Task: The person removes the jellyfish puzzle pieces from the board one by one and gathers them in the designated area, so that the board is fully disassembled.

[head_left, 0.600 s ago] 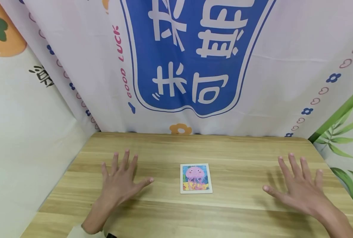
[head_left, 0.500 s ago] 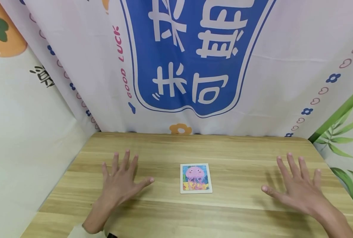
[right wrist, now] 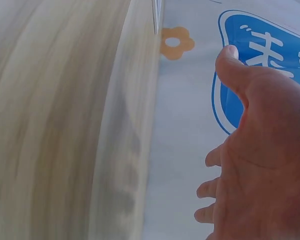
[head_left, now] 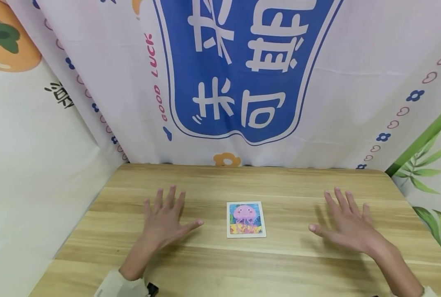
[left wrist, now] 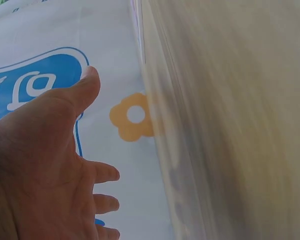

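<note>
A small white-bordered picture board (head_left: 246, 220) with a pink jellyfish on a blue and yellow sea scene lies flat near the middle of the table in the head view. To its left is my left hand (head_left: 162, 226), palm down with the fingers spread and the thumb pointing at the board. On the far side, my right hand (head_left: 350, 232) mirrors it, fingers also spread and shadow falling on the wood below. Neither hand holds or touches the board. Each wrist view shows straight fingers, the left hand (left wrist: 50, 160) and right hand (right wrist: 265, 150) both holding nothing.
The wooden table (head_left: 242, 268) meets a hanging white cloth (head_left: 339, 123) printed with blue lettering at the back. A white side wall (head_left: 38, 173) borders the left, and leaf-patterned cloth (head_left: 424, 165) the right. Pale sleeves cover both forearms.
Both hands have moved inward toward the board, the right one farther. The head view has shifted slightly. The board stays where it lay on the table.
</note>
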A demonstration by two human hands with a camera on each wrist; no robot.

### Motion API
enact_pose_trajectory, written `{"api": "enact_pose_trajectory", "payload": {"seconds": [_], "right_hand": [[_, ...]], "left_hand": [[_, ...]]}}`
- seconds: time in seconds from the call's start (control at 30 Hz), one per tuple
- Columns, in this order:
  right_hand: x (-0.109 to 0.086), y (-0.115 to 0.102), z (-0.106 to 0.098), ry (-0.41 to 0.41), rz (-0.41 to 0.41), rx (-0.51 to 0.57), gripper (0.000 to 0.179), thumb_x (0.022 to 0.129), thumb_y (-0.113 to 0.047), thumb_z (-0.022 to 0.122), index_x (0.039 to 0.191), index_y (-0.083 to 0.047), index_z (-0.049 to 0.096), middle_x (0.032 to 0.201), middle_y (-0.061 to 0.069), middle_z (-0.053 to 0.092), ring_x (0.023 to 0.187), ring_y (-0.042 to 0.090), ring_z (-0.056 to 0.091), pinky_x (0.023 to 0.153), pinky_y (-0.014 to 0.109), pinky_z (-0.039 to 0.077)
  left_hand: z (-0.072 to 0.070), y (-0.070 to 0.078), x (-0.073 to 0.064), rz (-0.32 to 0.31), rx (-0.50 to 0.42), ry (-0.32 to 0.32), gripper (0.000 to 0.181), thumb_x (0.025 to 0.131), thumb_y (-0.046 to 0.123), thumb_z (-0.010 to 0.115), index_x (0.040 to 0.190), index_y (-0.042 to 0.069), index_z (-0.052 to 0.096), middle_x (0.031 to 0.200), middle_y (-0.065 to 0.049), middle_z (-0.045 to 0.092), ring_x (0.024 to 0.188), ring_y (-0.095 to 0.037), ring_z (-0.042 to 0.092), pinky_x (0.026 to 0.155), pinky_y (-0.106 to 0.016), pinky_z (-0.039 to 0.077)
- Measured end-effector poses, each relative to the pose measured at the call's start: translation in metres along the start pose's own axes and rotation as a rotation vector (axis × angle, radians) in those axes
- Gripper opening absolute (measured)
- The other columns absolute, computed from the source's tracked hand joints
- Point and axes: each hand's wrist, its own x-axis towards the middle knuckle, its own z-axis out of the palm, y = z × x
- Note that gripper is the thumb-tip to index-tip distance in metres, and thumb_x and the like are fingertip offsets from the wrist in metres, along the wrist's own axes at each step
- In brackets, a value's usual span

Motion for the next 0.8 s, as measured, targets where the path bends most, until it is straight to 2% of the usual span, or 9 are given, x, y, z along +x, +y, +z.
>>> {"api": "enact_pose_trajectory", "payload": {"seconds": [0.23,0.4,0.5,0.63,0.8], "right_hand": [[0.012,-0.02,0.007,-0.017,-0.045,0.039,0.117,0.095,-0.068,0.068,0.171,0.003,0.013,0.176,0.035,-0.001,0.16,0.064,-0.001,0.114,0.092,-0.002],[0.023,-0.036,0.01,-0.016,-0.1,0.09,0.118,0.095,-0.066,0.071,0.17,0.005,0.013,0.176,0.036,0.003,0.16,0.063,0.004,0.116,0.09,0.004],[0.029,-0.045,0.013,-0.023,-0.128,0.127,0.117,0.095,-0.063,0.072,0.169,0.006,0.013,0.175,0.036,0.005,0.16,0.062,0.006,0.119,0.088,0.007],[0.035,-0.054,0.019,-0.047,-0.157,0.179,0.116,0.096,-0.06,0.073,0.168,0.008,0.013,0.176,0.036,0.005,0.161,0.061,0.007,0.124,0.082,0.011],[0.043,-0.066,0.024,-0.097,-0.172,0.274,0.113,0.098,-0.057,0.072,0.169,0.008,0.011,0.176,0.035,0.007,0.162,0.058,0.009,0.127,0.076,0.017]], "left_hand": [[0.001,0.015,0.008,0.017,-0.053,-0.045,0.11,0.092,0.085,0.055,0.17,0.012,0.031,0.179,-0.021,0.009,0.164,-0.054,0.003,0.125,-0.082,0.001],[0.002,0.026,0.017,0.05,-0.129,-0.044,0.107,0.094,0.078,0.062,0.171,0.011,0.03,0.18,-0.02,0.008,0.165,-0.052,0.003,0.127,-0.08,0.003],[0.004,0.033,0.022,0.09,-0.17,-0.048,0.103,0.096,0.071,0.066,0.171,0.01,0.029,0.18,-0.021,0.011,0.165,-0.052,0.006,0.128,-0.079,0.007],[0.008,0.041,0.027,0.139,-0.246,-0.082,0.097,0.099,0.06,0.07,0.17,0.008,0.029,0.179,-0.023,0.015,0.165,-0.052,0.011,0.13,-0.075,0.013],[0.011,0.051,0.028,0.138,-0.377,-0.116,0.092,0.1,0.048,0.074,0.17,0.006,0.03,0.178,-0.023,0.018,0.164,-0.048,0.02,0.131,-0.068,0.024]]}}
